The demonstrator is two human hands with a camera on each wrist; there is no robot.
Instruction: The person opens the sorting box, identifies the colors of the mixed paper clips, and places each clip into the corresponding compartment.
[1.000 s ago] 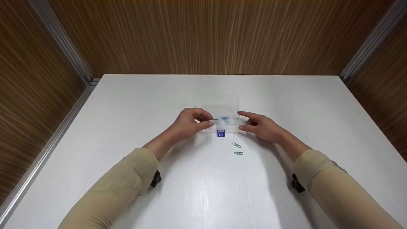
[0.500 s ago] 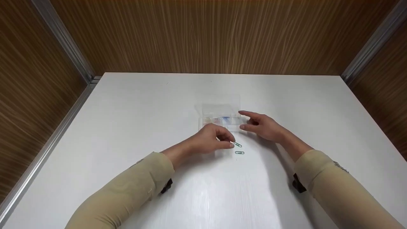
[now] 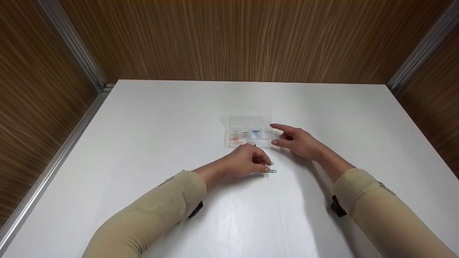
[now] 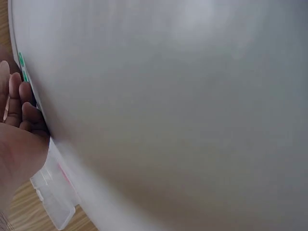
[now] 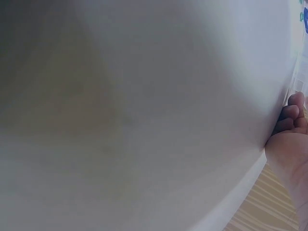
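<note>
Left hand point(image 3: 247, 163) sits low on the white table point(image 3: 143, 143), fingers curled, thumb and fingertips pinching at the near green paper clip point(image 3: 272, 171). The clip lies at 3 o'clock from the hand, right at the fingertips, long axis running roughly left-right. A second green paper clip point(image 3: 271, 164) pokes out just above it at about 2 o'clock, mostly hidden by the fingers; cannot tell if the hand touches that one. Whether the near clip is lifted or still flat on the table is too small to read.

Right hand point(image 3: 297, 141) is at 2 o'clock from the left hand, fingers relaxed and spread a little, index and thumb tips at the right end of the clear plastic organizer box point(image 3: 249, 134). The left hand is far nearer to the clips.

The box is at 12 o'clock from the left hand, near but apart: thin transparent plastic, rectangular, lid open toward the far side, small compartments with red, pink and blue bits inside. Clips are thin bent wire, coated green, smooth. Table is matte white with faint grain. Wrist views are mostly blurred table.
</note>
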